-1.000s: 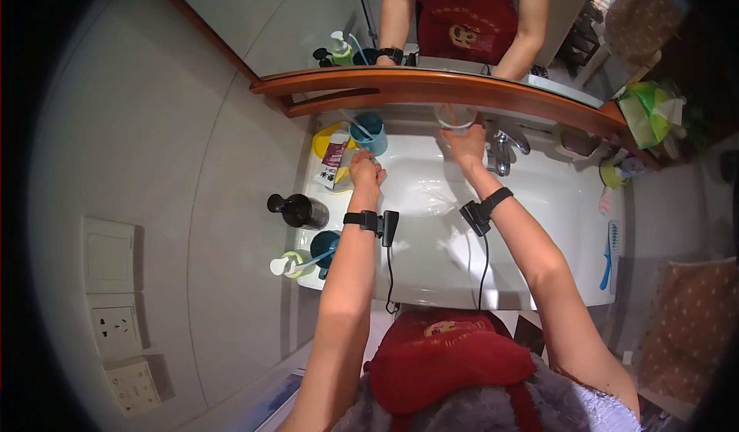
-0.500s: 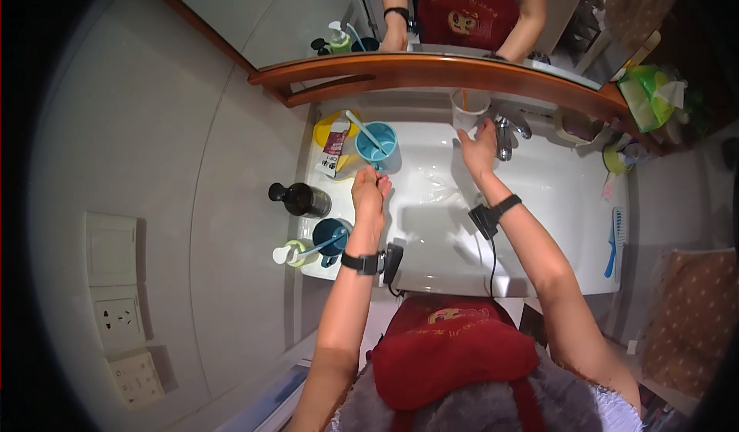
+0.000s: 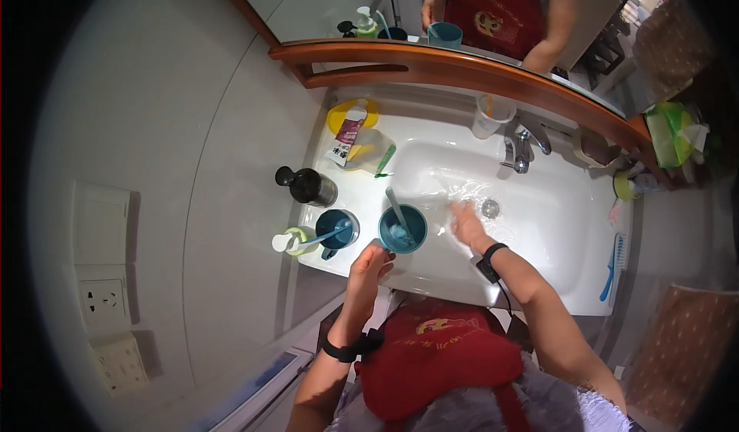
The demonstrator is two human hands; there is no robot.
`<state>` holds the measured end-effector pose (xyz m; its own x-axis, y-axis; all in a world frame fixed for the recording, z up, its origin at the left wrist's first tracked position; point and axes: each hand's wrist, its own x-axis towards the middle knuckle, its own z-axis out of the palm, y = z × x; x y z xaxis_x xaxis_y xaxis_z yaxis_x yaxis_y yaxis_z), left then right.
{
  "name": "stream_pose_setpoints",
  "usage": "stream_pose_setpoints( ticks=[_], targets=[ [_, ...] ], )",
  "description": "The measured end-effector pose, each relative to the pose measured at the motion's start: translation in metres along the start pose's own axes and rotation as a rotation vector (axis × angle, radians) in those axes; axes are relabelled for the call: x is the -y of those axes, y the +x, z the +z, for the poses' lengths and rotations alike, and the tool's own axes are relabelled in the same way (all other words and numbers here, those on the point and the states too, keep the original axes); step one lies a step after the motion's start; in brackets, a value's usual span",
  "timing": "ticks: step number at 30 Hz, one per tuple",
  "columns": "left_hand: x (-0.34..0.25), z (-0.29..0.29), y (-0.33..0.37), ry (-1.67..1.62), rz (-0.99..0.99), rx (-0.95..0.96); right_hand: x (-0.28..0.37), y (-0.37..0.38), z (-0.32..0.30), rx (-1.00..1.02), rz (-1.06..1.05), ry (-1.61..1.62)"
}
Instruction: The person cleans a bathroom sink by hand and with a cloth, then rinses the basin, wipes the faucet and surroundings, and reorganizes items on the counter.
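My left hand [image 3: 369, 266] grips a teal mug [image 3: 421, 232] by its near side, lifted over the front left rim of the washbasin [image 3: 419, 284]. A pale toothbrush [image 3: 397, 203] leans inside the mug. My right hand [image 3: 466, 226] is low in the basin, left of the drain [image 3: 490, 209], with its fingers stretched out, slightly blurred and holding nothing. Wet glints show beside its fingertips. On the left ledge, close to the mug, stands a dark blue cup [image 3: 329, 236] with a blue toothbrush [image 3: 327, 236] in it.
A toothpaste tube [image 3: 350, 135] lies on a yellow dish [image 3: 373, 114], near a green strip-like item [image 3: 386, 160]. A dark pump bottle [image 3: 312, 188] and a green-and-white pump bottle [image 3: 289, 242] stand left. A white cup [image 3: 493, 116] sits beside the faucet [image 3: 523, 151]; a blue comb [image 3: 613, 266] lies right.
My left hand has taken hold of the teal mug and drawn it nearer, uncovering the green item. My right hand has moved from beside the faucet and white cup down into the basin.
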<state>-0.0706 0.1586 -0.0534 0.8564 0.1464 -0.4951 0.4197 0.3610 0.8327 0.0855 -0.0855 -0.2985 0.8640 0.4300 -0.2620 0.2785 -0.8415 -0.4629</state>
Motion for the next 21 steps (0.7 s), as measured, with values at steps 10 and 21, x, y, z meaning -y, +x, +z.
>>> stream_pose_setpoints(
  ticks=[10, 21],
  targets=[
    [-0.007, -0.002, -0.015, -0.047, 0.035, -0.086, 0.070, 0.064, -0.137, -0.291, -0.023, 0.531],
    [-0.006, -0.014, -0.011, -0.036, 0.042, -0.090, 0.100, 0.132, -0.109, -0.488, -0.022, -0.186]
  ],
)
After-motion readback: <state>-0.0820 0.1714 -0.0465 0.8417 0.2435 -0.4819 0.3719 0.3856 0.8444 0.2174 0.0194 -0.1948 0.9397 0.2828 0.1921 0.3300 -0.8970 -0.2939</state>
